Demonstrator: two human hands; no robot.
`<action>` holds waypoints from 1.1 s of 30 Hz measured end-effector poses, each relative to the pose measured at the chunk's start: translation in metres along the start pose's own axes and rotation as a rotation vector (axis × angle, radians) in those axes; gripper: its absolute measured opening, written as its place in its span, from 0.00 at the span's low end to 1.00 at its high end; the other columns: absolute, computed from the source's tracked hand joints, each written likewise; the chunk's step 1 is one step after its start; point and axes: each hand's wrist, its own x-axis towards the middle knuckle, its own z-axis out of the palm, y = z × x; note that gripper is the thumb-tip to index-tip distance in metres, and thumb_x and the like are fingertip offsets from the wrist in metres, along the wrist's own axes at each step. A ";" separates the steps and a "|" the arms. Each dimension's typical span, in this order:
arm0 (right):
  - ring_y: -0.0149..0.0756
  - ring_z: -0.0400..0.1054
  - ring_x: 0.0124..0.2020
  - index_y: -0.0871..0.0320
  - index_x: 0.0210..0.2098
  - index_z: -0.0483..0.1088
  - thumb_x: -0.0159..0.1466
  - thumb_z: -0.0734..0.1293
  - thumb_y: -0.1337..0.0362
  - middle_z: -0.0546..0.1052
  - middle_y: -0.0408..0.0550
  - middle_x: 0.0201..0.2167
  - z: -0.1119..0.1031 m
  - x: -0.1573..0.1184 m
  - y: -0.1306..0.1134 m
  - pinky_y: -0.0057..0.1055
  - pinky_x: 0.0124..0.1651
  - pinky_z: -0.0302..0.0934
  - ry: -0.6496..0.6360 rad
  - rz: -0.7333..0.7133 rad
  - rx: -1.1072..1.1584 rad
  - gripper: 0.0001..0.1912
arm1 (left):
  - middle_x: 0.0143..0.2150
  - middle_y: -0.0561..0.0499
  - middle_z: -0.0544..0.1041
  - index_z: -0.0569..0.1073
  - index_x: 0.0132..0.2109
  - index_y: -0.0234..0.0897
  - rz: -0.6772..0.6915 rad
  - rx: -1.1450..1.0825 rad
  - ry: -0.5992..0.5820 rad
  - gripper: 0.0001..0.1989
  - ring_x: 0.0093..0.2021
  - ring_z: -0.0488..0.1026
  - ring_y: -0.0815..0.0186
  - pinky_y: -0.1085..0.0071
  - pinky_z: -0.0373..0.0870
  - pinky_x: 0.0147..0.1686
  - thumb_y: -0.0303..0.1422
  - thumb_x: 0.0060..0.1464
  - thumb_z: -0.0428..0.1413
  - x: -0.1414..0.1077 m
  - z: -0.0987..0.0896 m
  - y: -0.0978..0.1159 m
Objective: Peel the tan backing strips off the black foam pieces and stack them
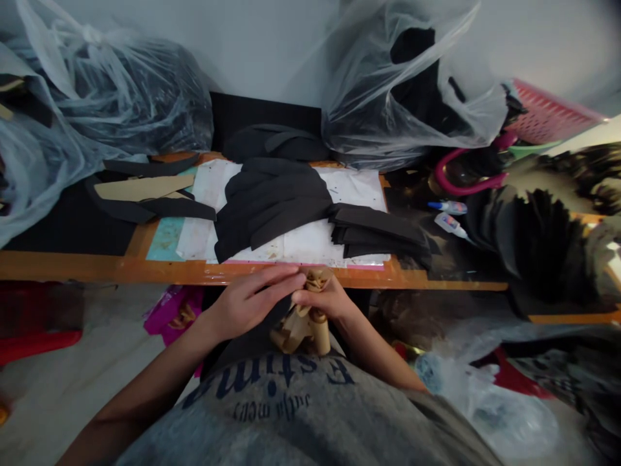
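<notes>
My right hand [334,299] is closed round a crumpled bundle of tan paper strips [319,335], held over my lap just in front of the table edge. Some strips are rolled and hang below the fingers. My left hand [250,301] lies beside the bundle with its fingers stretched out, their tips at the bundle's upper left side. On the table ahead, a fan of black curved pieces [272,200] rests on a white sheet [301,243]. A stack of black strips [378,230] overlaps the sheet's right side.
Clear plastic bags [140,97] of dark material stand at the back left, with another bag [369,110] at the back right. Two small glue bottles [450,223], a magenta-handled item [449,181] and upright black pieces [538,226] are on the right. Left lie black pieces and a tan strip [140,188].
</notes>
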 end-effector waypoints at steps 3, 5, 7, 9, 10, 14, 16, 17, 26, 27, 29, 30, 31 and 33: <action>0.27 0.61 0.22 0.56 0.25 0.65 0.46 0.81 0.51 0.68 0.37 0.21 0.002 0.002 0.003 0.24 0.26 0.59 -0.049 0.003 -0.034 0.25 | 0.53 0.48 0.80 0.76 0.58 0.43 0.023 -0.060 -0.021 0.19 0.53 0.79 0.66 0.71 0.78 0.53 0.24 0.63 0.56 0.003 -0.002 -0.002; 0.28 0.61 0.21 0.55 0.27 0.64 0.46 0.80 0.46 0.69 0.38 0.23 -0.001 0.001 0.006 0.25 0.24 0.58 0.031 0.001 0.009 0.27 | 0.49 0.50 0.82 0.78 0.55 0.45 -0.027 -0.004 0.076 0.18 0.48 0.80 0.67 0.73 0.79 0.49 0.24 0.60 0.59 -0.003 -0.005 -0.006; 0.30 0.62 0.22 0.53 0.33 0.66 0.48 0.76 0.39 0.71 0.41 0.27 -0.012 0.000 0.007 0.26 0.22 0.58 0.194 -0.033 0.041 0.29 | 0.49 0.51 0.82 0.79 0.53 0.48 -0.100 0.079 0.183 0.19 0.47 0.80 0.66 0.70 0.79 0.48 0.23 0.57 0.62 -0.015 -0.009 -0.012; 0.35 0.65 0.25 0.52 0.39 0.67 0.55 0.68 0.34 0.73 0.45 0.32 -0.032 -0.003 0.001 0.30 0.23 0.60 0.352 -0.066 -0.008 0.29 | 0.48 0.52 0.82 0.80 0.52 0.48 -0.185 0.114 0.277 0.20 0.47 0.80 0.64 0.66 0.78 0.49 0.22 0.55 0.63 -0.029 -0.014 -0.019; 0.37 0.66 0.26 0.51 0.42 0.67 0.59 0.64 0.33 0.74 0.47 0.33 -0.045 -0.005 -0.004 0.32 0.25 0.62 0.407 -0.080 -0.062 0.29 | 0.46 0.51 0.82 0.81 0.51 0.48 -0.240 0.116 0.316 0.19 0.47 0.80 0.63 0.64 0.78 0.48 0.22 0.55 0.63 -0.035 -0.016 -0.023; 0.36 0.58 0.20 0.50 0.41 0.65 0.67 0.52 0.33 0.64 0.39 0.21 -0.101 -0.007 -0.034 0.35 0.28 0.63 0.553 -0.200 -0.340 0.29 | 0.43 0.51 0.81 0.82 0.49 0.45 -0.531 0.110 0.407 0.14 0.43 0.78 0.66 0.70 0.75 0.42 0.25 0.58 0.62 -0.055 -0.022 -0.028; 0.33 0.52 0.16 0.49 0.41 0.66 0.68 0.51 0.34 0.58 0.35 0.18 -0.117 -0.002 -0.049 0.34 0.26 0.60 0.638 -0.248 -0.566 0.28 | 0.44 0.51 0.81 0.81 0.51 0.45 -0.641 0.107 0.423 0.14 0.42 0.77 0.67 0.71 0.74 0.41 0.28 0.59 0.61 -0.061 -0.023 -0.028; 0.34 0.52 0.17 0.49 0.43 0.66 0.68 0.54 0.34 0.58 0.35 0.19 -0.120 0.003 -0.056 0.33 0.26 0.60 0.689 -0.266 -0.676 0.27 | 0.45 0.51 0.80 0.80 0.53 0.45 -0.690 0.107 0.425 0.15 0.42 0.77 0.67 0.71 0.73 0.42 0.30 0.60 0.61 -0.063 -0.022 -0.028; 0.51 0.75 0.48 0.46 0.72 0.55 0.65 0.71 0.53 0.63 0.63 0.67 -0.042 0.085 -0.077 0.42 0.48 0.66 0.331 -0.031 -1.657 0.40 | 0.42 0.49 0.79 0.82 0.45 0.41 -0.889 -0.076 0.486 0.10 0.42 0.76 0.63 0.68 0.73 0.43 0.39 0.61 0.59 -0.061 -0.029 -0.034; 0.52 0.75 0.47 0.45 0.74 0.52 0.65 0.71 0.52 0.62 0.65 0.67 -0.036 0.092 -0.077 0.42 0.47 0.67 0.325 0.032 -1.720 0.42 | 0.41 0.49 0.79 0.82 0.43 0.40 -0.904 -0.114 0.525 0.10 0.42 0.76 0.63 0.68 0.73 0.44 0.39 0.60 0.60 -0.063 -0.030 -0.034; 0.51 0.76 0.45 0.47 0.73 0.52 0.66 0.71 0.49 0.67 0.66 0.62 -0.028 0.098 -0.077 0.41 0.46 0.67 0.320 0.111 -1.798 0.42 | 0.39 0.50 0.79 0.82 0.41 0.40 -0.945 -0.238 0.608 0.09 0.42 0.75 0.64 0.68 0.73 0.44 0.39 0.57 0.62 -0.069 -0.032 -0.036; 0.52 0.76 0.45 0.49 0.72 0.55 0.66 0.71 0.47 0.71 0.65 0.58 -0.025 0.098 -0.077 0.41 0.46 0.67 0.292 0.126 -1.820 0.40 | 0.39 0.50 0.79 0.82 0.40 0.39 -0.967 -0.299 0.638 0.09 0.42 0.75 0.64 0.69 0.73 0.44 0.39 0.56 0.63 -0.074 -0.033 -0.037; 0.53 0.76 0.45 0.52 0.69 0.59 0.66 0.70 0.45 0.74 0.64 0.54 -0.024 0.095 -0.077 0.40 0.46 0.67 0.248 0.129 -1.835 0.38 | 0.39 0.50 0.79 0.81 0.40 0.40 -0.991 -0.346 0.654 0.09 0.42 0.75 0.64 0.69 0.73 0.44 0.39 0.55 0.64 -0.078 -0.034 -0.038; 0.54 0.76 0.46 0.56 0.65 0.64 0.67 0.67 0.43 0.78 0.63 0.48 -0.022 0.087 -0.075 0.40 0.45 0.68 0.134 0.133 -1.850 0.34 | 0.39 0.50 0.79 0.81 0.41 0.40 -1.047 -0.401 0.633 0.10 0.41 0.75 0.65 0.70 0.73 0.43 0.39 0.54 0.64 -0.086 -0.036 -0.040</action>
